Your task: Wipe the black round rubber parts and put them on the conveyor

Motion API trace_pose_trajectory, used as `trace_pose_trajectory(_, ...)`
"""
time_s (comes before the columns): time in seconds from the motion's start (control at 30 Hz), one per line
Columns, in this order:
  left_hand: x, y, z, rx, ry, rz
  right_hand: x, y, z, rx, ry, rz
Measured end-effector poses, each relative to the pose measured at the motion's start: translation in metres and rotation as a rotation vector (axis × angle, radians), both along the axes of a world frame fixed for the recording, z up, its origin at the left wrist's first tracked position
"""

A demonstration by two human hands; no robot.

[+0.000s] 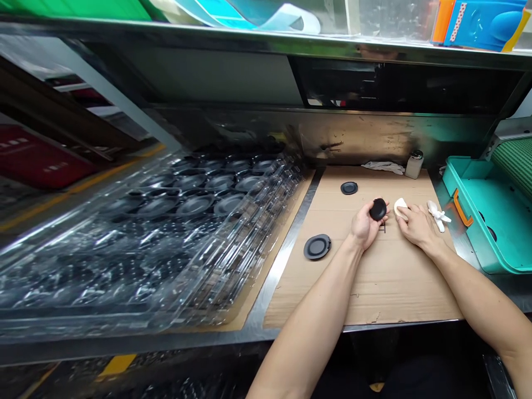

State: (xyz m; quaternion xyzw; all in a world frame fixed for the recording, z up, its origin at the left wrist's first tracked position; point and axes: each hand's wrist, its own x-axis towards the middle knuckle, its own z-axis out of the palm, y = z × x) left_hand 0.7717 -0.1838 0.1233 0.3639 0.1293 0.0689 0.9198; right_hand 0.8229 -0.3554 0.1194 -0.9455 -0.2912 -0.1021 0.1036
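Forearms (320, 310) reach forward, left hand (363, 225) cradling black disc (378, 210), right hand (417, 226) holding white pad (400, 204).

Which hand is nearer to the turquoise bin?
Right: the right hand is left of the turquoise bin, touching a white piece; the left hand is farther left, holding a black disc.

I see a blue box (488, 25) at the shelf's (249, 44) right end — a crumpled white cloth (383, 166) near the counter's (284, 255) far edge.
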Motion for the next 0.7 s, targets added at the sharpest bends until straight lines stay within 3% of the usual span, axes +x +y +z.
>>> trace_pose_trajectory(0.13,-0.012,-0.016,0.002,0.615,-0.239,0.273,0.001,0.001,-0.002,0.009,0.016,0.014)
trace_pose_trajectory(0.23,-0.019,-0.022,0.001,1.128,-0.358,0.341,0.003,0.000,-0.001,-0.012,0.041,0.003)
trace_pose_trajectory(0.3,-0.020,-0.023,-0.002,1.327,-0.417,0.377,0.003,-0.001,0.000,-0.018,0.059,0.002)
trace_pose_trajectory(0.5,-0.017,-0.021,-0.009,1.463,-0.435,0.443,0.004,0.000,0.002,0.008,0.059,0.023)
trace_pose_trajectory(0.7,-0.016,-0.019,-0.010,1.391,-0.356,0.398,0.006,0.000,-0.002,0.020,0.040,0.037)
